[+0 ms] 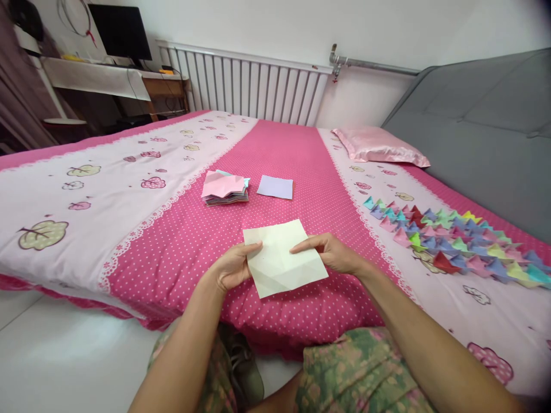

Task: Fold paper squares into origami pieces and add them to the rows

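Note:
A pale cream sheet of paper [284, 258] with faint crease lines is held over the near edge of the bed. My left hand [236, 265] grips its left edge, thumb on top and fingers beneath. At the right side my right hand [333, 252] holds the sheet too, its index finger lying across the upper face and the other fingers partly hidden. Beyond the sheet lies a stack of creased papers [224, 186] with a pink one on top. Right of that stack is a flat pile of lavender paper [275, 187].
Several rows of folded paper boats [456, 238] in many colours stand on the bed at the right. Further back are a pink pillow [379, 144] and a grey headboard [477, 120]. A white radiator [245, 80] and a desk with a monitor [120, 33] line the far side.

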